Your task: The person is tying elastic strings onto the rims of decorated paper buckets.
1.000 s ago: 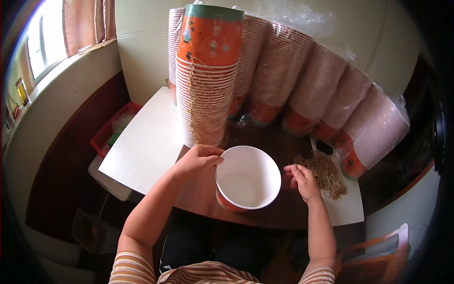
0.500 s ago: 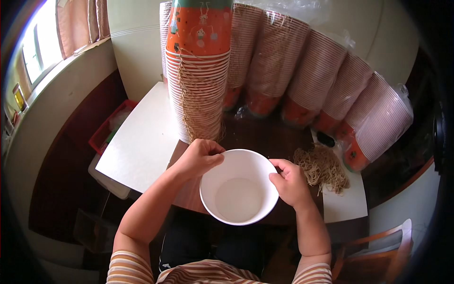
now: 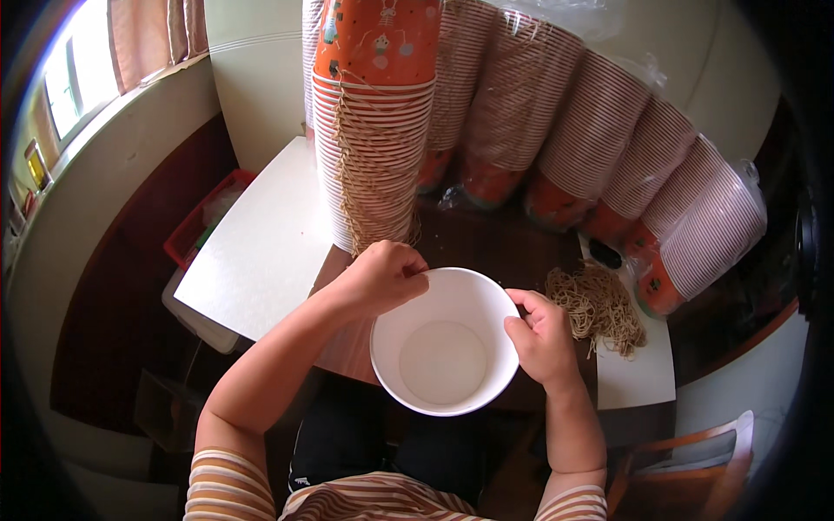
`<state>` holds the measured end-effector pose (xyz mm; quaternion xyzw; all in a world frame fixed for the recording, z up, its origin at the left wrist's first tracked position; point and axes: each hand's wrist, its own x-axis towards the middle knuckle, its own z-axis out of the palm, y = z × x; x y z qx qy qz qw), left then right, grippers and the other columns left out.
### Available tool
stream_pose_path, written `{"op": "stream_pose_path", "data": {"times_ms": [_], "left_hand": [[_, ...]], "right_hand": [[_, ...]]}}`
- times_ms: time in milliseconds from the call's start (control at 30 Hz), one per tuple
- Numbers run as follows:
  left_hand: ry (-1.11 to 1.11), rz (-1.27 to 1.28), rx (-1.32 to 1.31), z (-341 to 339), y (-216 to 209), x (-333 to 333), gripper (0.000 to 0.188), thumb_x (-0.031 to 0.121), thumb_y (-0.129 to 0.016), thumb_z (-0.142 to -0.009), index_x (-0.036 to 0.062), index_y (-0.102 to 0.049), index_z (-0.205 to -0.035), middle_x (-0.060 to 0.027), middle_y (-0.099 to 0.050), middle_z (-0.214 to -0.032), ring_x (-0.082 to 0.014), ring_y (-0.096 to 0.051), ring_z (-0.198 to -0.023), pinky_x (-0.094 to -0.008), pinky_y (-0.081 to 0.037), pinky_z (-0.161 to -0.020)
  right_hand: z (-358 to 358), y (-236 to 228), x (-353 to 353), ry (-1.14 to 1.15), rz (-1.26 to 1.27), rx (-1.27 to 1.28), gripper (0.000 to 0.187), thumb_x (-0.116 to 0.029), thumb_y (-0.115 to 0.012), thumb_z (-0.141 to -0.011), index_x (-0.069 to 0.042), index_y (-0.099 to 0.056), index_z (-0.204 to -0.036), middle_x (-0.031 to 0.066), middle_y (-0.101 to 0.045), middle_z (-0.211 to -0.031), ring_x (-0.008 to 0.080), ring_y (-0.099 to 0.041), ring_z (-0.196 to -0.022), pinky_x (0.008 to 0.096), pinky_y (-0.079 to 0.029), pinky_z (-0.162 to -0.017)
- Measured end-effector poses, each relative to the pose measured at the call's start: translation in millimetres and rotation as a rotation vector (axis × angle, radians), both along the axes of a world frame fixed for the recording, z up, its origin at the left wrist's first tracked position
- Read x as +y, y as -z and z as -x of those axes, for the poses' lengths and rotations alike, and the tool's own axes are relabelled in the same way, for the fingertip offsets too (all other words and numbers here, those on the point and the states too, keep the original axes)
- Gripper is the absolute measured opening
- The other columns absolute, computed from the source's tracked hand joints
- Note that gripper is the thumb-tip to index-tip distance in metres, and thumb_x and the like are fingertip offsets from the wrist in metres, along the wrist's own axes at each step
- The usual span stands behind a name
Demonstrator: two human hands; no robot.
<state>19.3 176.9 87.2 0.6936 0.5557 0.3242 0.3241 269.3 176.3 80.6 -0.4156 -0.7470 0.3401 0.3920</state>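
A white-lined paper bucket (image 3: 445,360) is held in front of me, its open mouth tilted up, with nothing visible inside. My right hand (image 3: 543,334) grips its right rim, the thumb over the edge and the fingers behind the wall. At the upper left rim my left hand (image 3: 382,276) is closed in a pinch; what lies between its fingertips is hidden. Just beyond that hand rises a tall stack of nested paper buckets (image 3: 373,165), with twisted tan cords hanging down its side. The topmost bucket (image 3: 378,39) is upside down and orange with printed figures.
Several plastic-wrapped bucket stacks (image 3: 591,139) lean along the back. A heap of tan cords (image 3: 599,308) lies at the right, beside a small black object (image 3: 604,253). At left are a white tabletop (image 3: 252,234) and a red crate (image 3: 204,221); a chair (image 3: 695,469) stands lower right.
My left hand has shifted slightly right and its fingers have curled more at the rim. The bucket has moved a little to the right with my right hand. The view has tilted slightly.
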Motion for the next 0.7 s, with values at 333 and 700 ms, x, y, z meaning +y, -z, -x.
{"op": "stream_pose_path", "data": {"times_ms": [333,700], "left_hand": [[-0.127,-0.140,0.257,-12,4,8,0.028,0.022,-0.072,-0.075,-0.0035,-0.067,-0.085,-0.0161,-0.065,-0.070,-0.0225,-0.065,-0.063,-0.0334,-0.051,-0.059],[-0.180,-0.049,0.074,1,1,-2,0.021,0.010,-0.057,-0.078,-0.0020,-0.067,-0.092,-0.0173,-0.067,-0.077,-0.0268,-0.066,-0.073,-0.0340,-0.051,-0.068]], "right_hand": [[2,-3,13,-0.049,0.229,0.074,0.026,-0.004,-0.054,-0.082,0.006,-0.063,-0.104,0.0117,-0.069,-0.089,0.0133,-0.065,-0.077,0.0272,-0.051,-0.069],[-106,21,100,0.299,-0.140,-0.614,0.013,-0.013,-0.063,-0.077,-0.002,-0.066,-0.082,0.0158,-0.063,-0.085,0.0317,-0.062,-0.078,0.0392,-0.049,-0.072]]}}
